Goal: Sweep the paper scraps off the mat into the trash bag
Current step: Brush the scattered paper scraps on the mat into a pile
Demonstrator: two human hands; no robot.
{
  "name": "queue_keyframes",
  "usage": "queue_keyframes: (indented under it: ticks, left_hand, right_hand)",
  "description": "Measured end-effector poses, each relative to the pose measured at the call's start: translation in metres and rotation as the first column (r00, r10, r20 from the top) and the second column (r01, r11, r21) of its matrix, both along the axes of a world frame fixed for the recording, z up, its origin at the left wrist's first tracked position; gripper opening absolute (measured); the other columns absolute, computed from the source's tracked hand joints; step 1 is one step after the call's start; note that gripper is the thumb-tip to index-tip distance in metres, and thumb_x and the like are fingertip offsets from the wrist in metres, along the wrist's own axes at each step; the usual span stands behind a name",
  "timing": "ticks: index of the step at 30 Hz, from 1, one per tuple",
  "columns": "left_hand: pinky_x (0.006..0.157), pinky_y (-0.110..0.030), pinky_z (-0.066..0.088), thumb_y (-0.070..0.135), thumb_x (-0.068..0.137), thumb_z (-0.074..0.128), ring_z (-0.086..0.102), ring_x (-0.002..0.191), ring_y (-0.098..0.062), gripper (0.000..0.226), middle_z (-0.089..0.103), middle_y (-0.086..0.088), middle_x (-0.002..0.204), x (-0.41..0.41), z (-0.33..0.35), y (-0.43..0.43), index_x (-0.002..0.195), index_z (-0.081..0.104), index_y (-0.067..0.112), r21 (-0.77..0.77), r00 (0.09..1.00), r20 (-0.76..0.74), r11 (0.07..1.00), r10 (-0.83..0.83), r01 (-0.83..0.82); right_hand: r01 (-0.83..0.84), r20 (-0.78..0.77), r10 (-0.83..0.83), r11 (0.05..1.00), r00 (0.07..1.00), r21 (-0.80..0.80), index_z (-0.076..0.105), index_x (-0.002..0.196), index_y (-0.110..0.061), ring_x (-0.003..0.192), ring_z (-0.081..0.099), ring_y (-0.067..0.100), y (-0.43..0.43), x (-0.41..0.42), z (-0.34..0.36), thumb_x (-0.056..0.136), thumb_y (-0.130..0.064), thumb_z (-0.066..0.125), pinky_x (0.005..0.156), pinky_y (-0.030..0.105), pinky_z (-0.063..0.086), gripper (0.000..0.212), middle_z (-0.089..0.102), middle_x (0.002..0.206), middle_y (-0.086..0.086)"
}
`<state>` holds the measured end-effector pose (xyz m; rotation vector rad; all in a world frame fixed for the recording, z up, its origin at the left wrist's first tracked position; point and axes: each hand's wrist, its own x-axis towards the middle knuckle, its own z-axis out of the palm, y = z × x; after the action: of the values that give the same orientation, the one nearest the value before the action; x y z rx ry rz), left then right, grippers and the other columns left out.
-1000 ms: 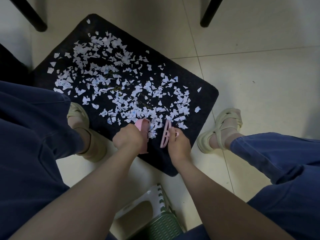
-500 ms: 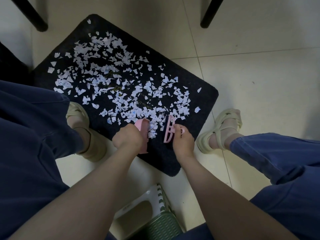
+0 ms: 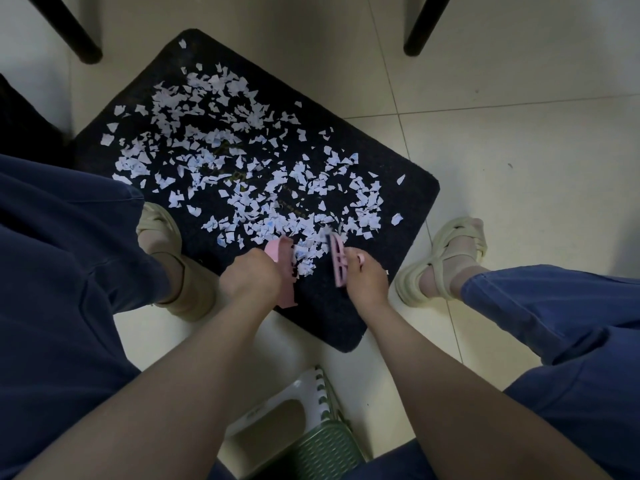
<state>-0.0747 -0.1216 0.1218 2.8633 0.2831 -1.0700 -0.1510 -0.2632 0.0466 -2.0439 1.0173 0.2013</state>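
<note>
Your left hand [image 3: 251, 276] grips a small pink dustpan [image 3: 284, 292], fingers curled round it. Most of the grip is hidden behind the back of the hand. The pan stands on its edge on the dark mat [image 3: 408, 216], not far from the mat's near corner, with its open side facing right.

Your right hand [image 3: 365, 282] holds a small pink brush [image 3: 337, 263], fingers closed round its handle. The brush head is upright just to the right of the pan, and its dark bristle end is blurred. Between pan and brush lies a tight little heap of scraps [image 3: 306, 263], touching the pan's lip.

The rest of the paper scraps [image 3: 242, 168] lie on the mat. They are spread in a broad band from near the far corner down to your hands, thickest through the middle. A few stray pieces sit toward the right corner. One tiny piece lies at the mat's near-right edge, beside your right hand.

The mat lies at an angle on the pale tiled floor [image 3: 519, 133]. Its left corner is hidden under your left trouser leg [image 3: 62, 271]. Your left sandal [image 3: 159, 223] is planted on the mat's near-left edge. Your right sandal [image 3: 446, 251] is on the tiles just off the near-right edge. Part of a white and green stool [image 3: 287, 410] shows between your forearms. Two black furniture legs [image 3: 74, 36] stand on the floor beyond the mat.
</note>
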Motion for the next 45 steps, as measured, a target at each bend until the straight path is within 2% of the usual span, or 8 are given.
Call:
queue_keyframes:
  ticks: [7,10,14,20,27,33,40,45]
  left_hand:
    - [0.073,-0.030,0.046,0.017,0.085,0.049,0.063,0.093,-0.028,0.026,0.066,-0.007,0.103,0.006,-0.006,-0.006,0.105,0.065,0.014,-0.016,0.995,0.084,0.999,-0.047,0.049]
    - [0.072,-0.030,0.046,0.017,0.084,0.049,0.064,0.091,-0.027,0.026,0.066,-0.006,0.101,0.005,-0.008,-0.009,0.104,0.065,0.018,-0.028,0.993,0.100,0.997,-0.066,0.069]
    - [0.069,-0.030,0.046,0.015,0.085,0.047,0.064,0.087,-0.027,0.025,0.066,-0.007,0.097,0.002,-0.013,-0.008,0.102,0.065,0.015,-0.018,0.993,0.082,0.996,-0.084,0.086]
    - [0.068,-0.029,0.045,0.012,0.084,0.047,0.062,0.087,-0.026,0.026,0.065,-0.007,0.098,-0.003,-0.017,-0.013,0.104,0.064,0.016,-0.026,0.994,0.055,0.995,-0.097,0.098]
    - [0.068,-0.030,0.045,0.012,0.086,0.045,0.063,0.090,-0.027,0.029,0.066,-0.007,0.101,-0.006,-0.022,-0.017,0.108,0.064,0.016,-0.035,0.990,0.060,0.991,-0.127,0.129]
    - [0.066,-0.029,0.046,0.010,0.085,0.047,0.063,0.088,-0.026,0.028,0.065,-0.006,0.100,0.002,-0.018,-0.018,0.107,0.063,0.017,-0.001,0.986,0.071,0.989,-0.149,0.149]
    - [0.052,-0.023,0.032,0.025,0.096,0.032,0.051,0.073,-0.024,0.033,0.053,-0.007,0.083,0.015,-0.004,-0.019,0.103,0.060,0.009,0.042,0.958,0.120,0.965,-0.262,0.259]
    - [0.066,-0.027,0.041,0.020,0.094,0.037,0.056,0.078,-0.026,0.029,0.059,-0.008,0.091,0.039,-0.008,-0.020,0.108,0.059,0.007,0.114,0.936,0.084,0.936,-0.342,0.332]
  right_hand:
    - [0.364,-0.066,-0.408,0.868,0.911,-0.337,0.061,0.113,-0.012,0.095,0.062,0.032,-0.024,-0.010,0.004,0.104,-0.044,0.024,0.080,0.036,0.047,0.049,0.066,0.106,0.012]
    - [0.336,-0.258,-0.390,0.914,0.884,-0.229,0.057,0.126,-0.009,0.110,0.060,0.033,-0.030,-0.020,-0.006,0.104,-0.038,0.026,0.089,0.036,0.043,0.048,0.063,0.123,0.015]
    - [0.349,-0.088,-0.353,0.936,0.932,-0.051,0.065,0.110,-0.009,0.088,0.060,0.028,-0.017,-0.021,-0.008,0.104,-0.040,0.028,0.078,0.032,0.044,0.048,0.069,0.103,0.013]
    - [0.510,-0.206,-0.558,0.825,0.804,-0.243,0.061,0.112,-0.009,0.098,0.063,0.033,-0.034,-0.036,0.004,0.104,-0.041,0.024,0.075,0.031,0.038,0.049,0.066,0.098,0.010]
    - [0.184,-0.082,-0.185,0.983,0.979,-0.025,0.062,0.094,-0.015,0.087,0.060,0.027,-0.015,-0.027,-0.006,0.103,-0.041,0.032,0.072,0.031,0.042,0.041,0.066,0.095,0.008]
    - [0.342,-0.081,-0.393,0.870,0.916,-0.356,0.063,0.107,-0.011,0.090,0.062,0.033,-0.022,-0.023,-0.004,0.103,-0.043,0.026,0.075,0.035,0.047,0.050,0.067,0.101,0.013]
    - [0.144,-0.331,-0.193,0.975,0.924,-0.167,0.046,0.139,-0.014,0.111,0.057,0.034,-0.029,-0.009,-0.022,0.102,-0.045,0.027,0.084,0.037,0.043,0.052,0.059,0.123,0.015]
    - [-0.002,-0.158,-0.015,0.994,0.987,-0.111,0.063,0.113,-0.013,0.098,0.062,0.035,-0.017,-0.003,-0.023,0.102,-0.041,0.030,0.076,0.035,0.043,0.045,0.066,0.106,0.015]
